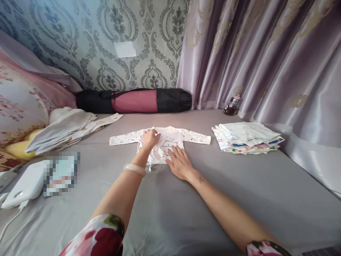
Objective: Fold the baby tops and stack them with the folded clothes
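A small white long-sleeved baby shirt (172, 137) with a cartoon print lies spread on the grey bed sheet (170, 206), sleeves stretched out to both sides. My left hand (150, 138) rests on the shirt's left chest part with fingers curled, pinching the fabric. My right hand (179, 161) lies flat on the lower front of the shirt, fingers stretched out. A pale bangle (134, 169) sits on my left wrist.
A stack of folded clothes (247, 138) lies to the right. Unfolded pale garments (66, 129) are heaped at the left by floral pillows (18, 103). A black and red rolled bag (134, 100) lies along the wall. Curtains (266, 53) hang right; a small bottle (232, 105) stands there.
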`<action>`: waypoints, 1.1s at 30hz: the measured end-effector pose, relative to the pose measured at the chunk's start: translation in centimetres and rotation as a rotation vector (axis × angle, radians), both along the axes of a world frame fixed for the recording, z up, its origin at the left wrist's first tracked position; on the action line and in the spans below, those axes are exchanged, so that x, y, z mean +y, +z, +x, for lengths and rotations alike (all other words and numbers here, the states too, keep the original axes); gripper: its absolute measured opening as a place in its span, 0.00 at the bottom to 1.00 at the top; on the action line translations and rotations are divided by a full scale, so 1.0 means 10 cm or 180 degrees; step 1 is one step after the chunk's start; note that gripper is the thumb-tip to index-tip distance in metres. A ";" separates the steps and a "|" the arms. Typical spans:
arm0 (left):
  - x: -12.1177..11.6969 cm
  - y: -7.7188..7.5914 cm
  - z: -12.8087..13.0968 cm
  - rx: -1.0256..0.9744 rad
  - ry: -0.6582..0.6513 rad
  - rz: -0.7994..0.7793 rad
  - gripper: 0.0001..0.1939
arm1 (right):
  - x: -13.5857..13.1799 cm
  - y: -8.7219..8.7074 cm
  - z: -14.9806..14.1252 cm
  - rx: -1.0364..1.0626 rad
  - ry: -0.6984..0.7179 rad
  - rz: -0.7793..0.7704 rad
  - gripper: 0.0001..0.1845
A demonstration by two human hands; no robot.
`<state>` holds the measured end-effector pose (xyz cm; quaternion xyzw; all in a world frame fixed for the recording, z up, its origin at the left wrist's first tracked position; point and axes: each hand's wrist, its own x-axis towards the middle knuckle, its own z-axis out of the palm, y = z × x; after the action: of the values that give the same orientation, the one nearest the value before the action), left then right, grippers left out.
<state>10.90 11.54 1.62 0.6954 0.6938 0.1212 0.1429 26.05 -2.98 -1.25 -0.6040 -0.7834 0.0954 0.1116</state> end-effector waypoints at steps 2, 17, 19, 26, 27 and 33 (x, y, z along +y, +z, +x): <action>0.04 -0.01 0.06 0.0148 -0.0139 0.0067 0.20 | -0.01 -0.01 0.00 0.0021 -0.0002 0.0045 0.33; 0.31 -0.09 0.32 0.0517 -0.0275 -0.0148 0.15 | -0.17 0.08 0.01 0.0298 0.0369 0.0635 0.17; 0.32 -0.09 0.32 0.0544 -0.0312 -0.0134 0.17 | -0.16 0.09 0.00 0.0207 0.0398 0.0667 0.15; 0.37 -0.03 0.35 0.0752 -0.0527 -0.0269 0.15 | -0.13 0.03 0.00 -0.0051 0.0488 0.0899 0.14; 0.38 -0.02 0.35 0.0773 -0.0550 -0.0288 0.15 | -0.12 0.01 0.00 -0.0050 0.0491 0.0939 0.14; 0.40 0.00 0.34 0.0850 -0.0854 -0.0308 0.17 | -0.09 -0.02 -0.01 0.0004 0.0537 0.1040 0.10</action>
<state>14.25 15.51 1.63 0.7839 0.6126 -0.0257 0.0977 25.98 -3.90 -1.42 -0.5099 -0.8362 -0.0236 0.2003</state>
